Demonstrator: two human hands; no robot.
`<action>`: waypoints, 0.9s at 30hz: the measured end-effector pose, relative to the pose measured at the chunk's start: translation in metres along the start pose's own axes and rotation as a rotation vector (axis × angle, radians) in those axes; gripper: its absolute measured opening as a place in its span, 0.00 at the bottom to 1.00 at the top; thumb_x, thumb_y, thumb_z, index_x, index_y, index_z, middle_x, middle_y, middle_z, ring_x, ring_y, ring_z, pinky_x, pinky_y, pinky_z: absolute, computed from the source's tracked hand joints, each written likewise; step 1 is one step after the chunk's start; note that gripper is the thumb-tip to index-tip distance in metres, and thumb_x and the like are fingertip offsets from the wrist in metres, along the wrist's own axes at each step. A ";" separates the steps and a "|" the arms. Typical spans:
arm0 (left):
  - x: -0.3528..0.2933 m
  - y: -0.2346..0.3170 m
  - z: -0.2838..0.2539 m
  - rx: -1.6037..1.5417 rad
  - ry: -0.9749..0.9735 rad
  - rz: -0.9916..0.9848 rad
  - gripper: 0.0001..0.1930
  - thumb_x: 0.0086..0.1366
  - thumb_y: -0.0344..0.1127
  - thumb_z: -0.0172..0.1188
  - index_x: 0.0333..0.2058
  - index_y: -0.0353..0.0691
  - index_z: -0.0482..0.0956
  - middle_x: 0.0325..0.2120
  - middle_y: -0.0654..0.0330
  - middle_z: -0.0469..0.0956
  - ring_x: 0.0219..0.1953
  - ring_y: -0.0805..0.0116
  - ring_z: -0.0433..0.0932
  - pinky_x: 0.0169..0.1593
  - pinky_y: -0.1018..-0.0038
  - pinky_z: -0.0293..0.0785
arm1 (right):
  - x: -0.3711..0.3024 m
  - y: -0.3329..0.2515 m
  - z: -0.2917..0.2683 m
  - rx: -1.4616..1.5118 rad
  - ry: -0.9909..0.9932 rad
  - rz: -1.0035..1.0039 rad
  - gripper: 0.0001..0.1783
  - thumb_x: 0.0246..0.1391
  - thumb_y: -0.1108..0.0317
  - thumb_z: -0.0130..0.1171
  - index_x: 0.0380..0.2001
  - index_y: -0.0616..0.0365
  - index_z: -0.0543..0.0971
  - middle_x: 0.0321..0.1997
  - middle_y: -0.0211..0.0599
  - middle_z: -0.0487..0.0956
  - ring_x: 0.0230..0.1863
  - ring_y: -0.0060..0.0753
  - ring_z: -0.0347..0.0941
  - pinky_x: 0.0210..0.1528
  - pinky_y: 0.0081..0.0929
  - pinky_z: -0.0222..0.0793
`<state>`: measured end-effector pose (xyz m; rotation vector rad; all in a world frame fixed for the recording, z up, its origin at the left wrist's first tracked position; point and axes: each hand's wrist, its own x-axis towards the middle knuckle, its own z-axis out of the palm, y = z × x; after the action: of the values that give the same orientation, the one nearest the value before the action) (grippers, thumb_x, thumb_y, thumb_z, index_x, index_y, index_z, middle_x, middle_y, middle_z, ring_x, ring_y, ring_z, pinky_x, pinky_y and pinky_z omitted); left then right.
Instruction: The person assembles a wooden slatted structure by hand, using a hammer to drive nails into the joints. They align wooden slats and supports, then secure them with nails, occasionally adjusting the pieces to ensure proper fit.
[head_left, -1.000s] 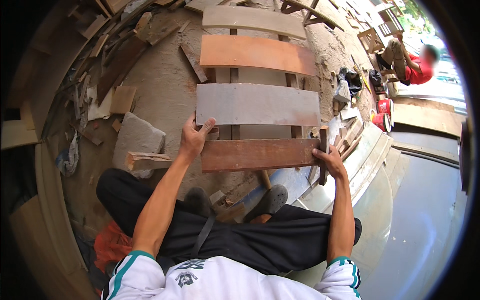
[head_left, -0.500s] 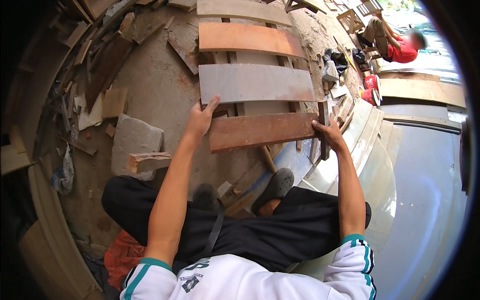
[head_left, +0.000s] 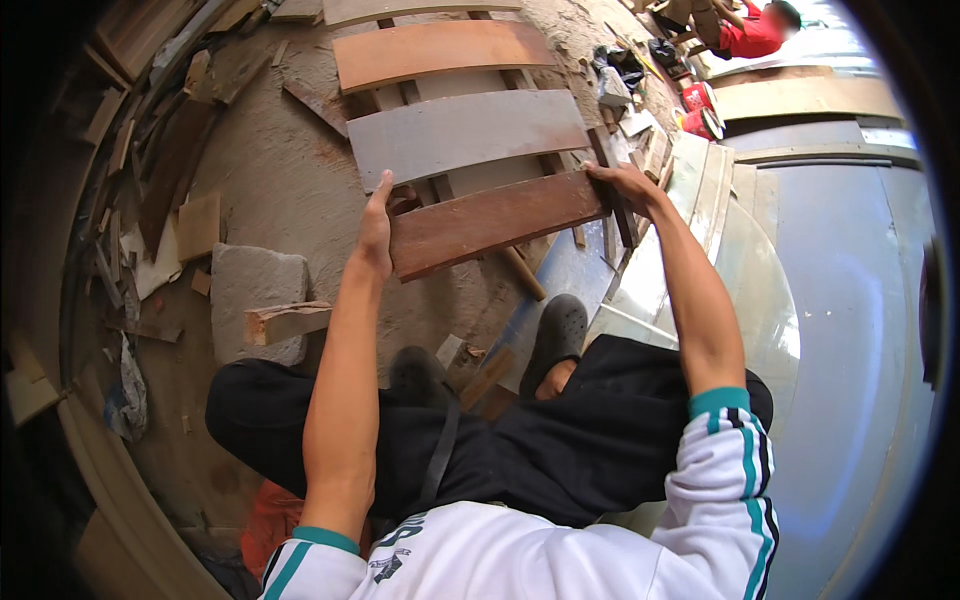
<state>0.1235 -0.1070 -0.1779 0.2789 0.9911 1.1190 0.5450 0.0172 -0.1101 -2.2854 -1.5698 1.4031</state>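
- Head view: the left hand [head_left: 377, 225], left of frame centre, lies along the left end of a reddish-brown plank [head_left: 495, 222]; its grip is closed over that end, fingers pointing toward the top of the frame.
- The right hand [head_left: 622, 182], right of centre, has its grip curled over the plank's right end.
- The plank sits slightly above frame centre, tilted with its right end higher, lying across darker rails [head_left: 520, 268] beneath.
- Just above it lies a grey board [head_left: 468, 135], then an orange-brown board [head_left: 440, 52] near the top edge, with gaps between them.
- At the left, a grey stone block [head_left: 250, 285] rests on the dirt floor [head_left: 290, 165], with a short wood offcut [head_left: 285, 322] against its lower edge.
- Scrap wood [head_left: 165, 170] is piled along the upper left rim.
- In the upper right corner a person in red [head_left: 752, 32] crouches, well apart from the plank.
- Two dark shoes [head_left: 560, 325] show below the plank, above black trousers [head_left: 560, 440].
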 end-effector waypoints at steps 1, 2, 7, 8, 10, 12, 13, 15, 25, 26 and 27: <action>0.000 0.001 0.001 0.023 0.008 0.006 0.25 0.68 0.62 0.51 0.39 0.43 0.76 0.38 0.60 0.75 0.44 0.65 0.72 0.52 0.67 0.68 | -0.002 -0.003 0.006 0.118 -0.061 -0.012 0.40 0.51 0.40 0.65 0.51 0.69 0.75 0.45 0.46 0.80 0.45 0.37 0.77 0.50 0.37 0.72; 0.001 0.002 0.002 0.046 0.014 0.013 0.25 0.68 0.62 0.50 0.39 0.44 0.76 0.38 0.60 0.75 0.44 0.65 0.72 0.52 0.67 0.68 | -0.006 -0.007 0.007 0.234 -0.121 -0.025 0.37 0.52 0.43 0.66 0.51 0.67 0.75 0.44 0.44 0.80 0.45 0.35 0.77 0.49 0.37 0.72; 0.013 0.020 -0.008 0.153 0.051 0.066 0.25 0.69 0.60 0.51 0.42 0.40 0.77 0.41 0.57 0.77 0.45 0.64 0.74 0.52 0.68 0.69 | -0.034 -0.039 0.024 0.427 -0.205 -0.122 0.25 0.57 0.51 0.65 0.48 0.58 0.76 0.38 0.34 0.78 0.40 0.30 0.75 0.42 0.34 0.74; 0.011 0.028 -0.010 0.184 0.067 0.066 0.25 0.70 0.59 0.51 0.42 0.39 0.78 0.42 0.56 0.77 0.45 0.64 0.75 0.52 0.69 0.70 | -0.040 -0.041 0.023 0.445 -0.222 -0.092 0.25 0.55 0.52 0.67 0.47 0.59 0.76 0.38 0.33 0.78 0.38 0.30 0.75 0.40 0.33 0.74; 0.005 0.045 -0.010 0.208 0.068 0.035 0.25 0.70 0.58 0.51 0.43 0.38 0.78 0.43 0.55 0.77 0.45 0.64 0.75 0.52 0.70 0.71 | -0.037 -0.034 0.026 0.416 -0.234 -0.081 0.26 0.54 0.53 0.69 0.47 0.60 0.76 0.37 0.34 0.78 0.37 0.30 0.75 0.40 0.33 0.74; -0.007 0.057 -0.019 0.177 0.074 -0.008 0.25 0.70 0.58 0.51 0.43 0.37 0.78 0.44 0.54 0.77 0.45 0.64 0.76 0.52 0.70 0.71 | -0.043 -0.045 0.038 0.344 -0.235 -0.076 0.25 0.51 0.55 0.71 0.45 0.61 0.77 0.37 0.33 0.79 0.36 0.30 0.75 0.38 0.32 0.73; -0.007 0.055 -0.025 0.213 0.071 0.005 0.26 0.70 0.58 0.51 0.44 0.37 0.79 0.45 0.54 0.77 0.46 0.64 0.76 0.52 0.71 0.72 | -0.043 -0.043 0.046 0.256 -0.176 -0.069 0.23 0.51 0.55 0.72 0.42 0.61 0.79 0.37 0.33 0.79 0.36 0.29 0.74 0.37 0.31 0.71; -0.007 0.048 -0.038 0.290 0.079 0.033 0.27 0.70 0.58 0.52 0.45 0.36 0.79 0.46 0.53 0.77 0.48 0.64 0.76 0.53 0.71 0.72 | -0.056 -0.044 0.052 0.274 -0.131 -0.114 0.21 0.49 0.55 0.73 0.38 0.60 0.80 0.37 0.33 0.80 0.35 0.29 0.74 0.36 0.31 0.69; -0.036 0.090 -0.077 0.627 0.173 0.015 0.28 0.70 0.58 0.52 0.48 0.35 0.80 0.49 0.59 0.77 0.52 0.70 0.73 0.58 0.74 0.66 | -0.099 -0.035 0.113 0.463 -0.152 -0.195 0.22 0.50 0.55 0.73 0.39 0.63 0.82 0.34 0.31 0.81 0.33 0.23 0.75 0.37 0.24 0.71; -0.042 0.089 -0.073 0.542 0.191 -0.022 0.27 0.70 0.58 0.52 0.47 0.36 0.81 0.48 0.60 0.78 0.50 0.70 0.74 0.58 0.74 0.66 | -0.105 -0.036 0.119 0.493 -0.114 -0.173 0.17 0.52 0.58 0.71 0.35 0.60 0.83 0.30 0.29 0.81 0.29 0.21 0.73 0.32 0.25 0.69; -0.045 0.088 -0.075 0.514 0.202 -0.027 0.27 0.70 0.58 0.52 0.47 0.37 0.81 0.48 0.60 0.78 0.50 0.70 0.74 0.57 0.74 0.67 | -0.108 -0.039 0.119 0.479 -0.131 -0.191 0.17 0.52 0.58 0.71 0.35 0.61 0.83 0.30 0.29 0.81 0.30 0.22 0.73 0.32 0.25 0.69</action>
<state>0.0066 -0.1260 -0.1411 0.5699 1.4555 0.8642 0.4267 -0.0972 -0.0917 -1.7563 -1.2611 1.6799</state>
